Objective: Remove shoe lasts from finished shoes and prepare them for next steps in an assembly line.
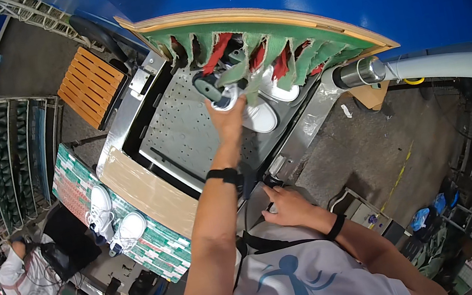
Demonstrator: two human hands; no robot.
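Stretched forward, my left hand [227, 120] is closed on a white shoe [228, 96] with a dark collar and a green inside, near the strip curtain of a blue machine. Beside it, white sneakers [259, 117] stand on the grey perforated tray [178, 126], and another white sneaker [281, 90] is partly under the ragged green and red curtain strips [281, 63]. My right hand [292, 206] holds nothing I can see; its fingers are apart, close to the tray's near right edge by my waist. The strips hide part of the shoes further in.
A patterned side table [168, 248] at left carries two white sneakers [130, 229] beside a brown cardboard strip [146, 192]. Further off are a slatted wooden seat [91, 87], a rack [11, 162] and a seated person [29, 282]. A metal cylinder [360, 72] adjoins a white pipe at right.
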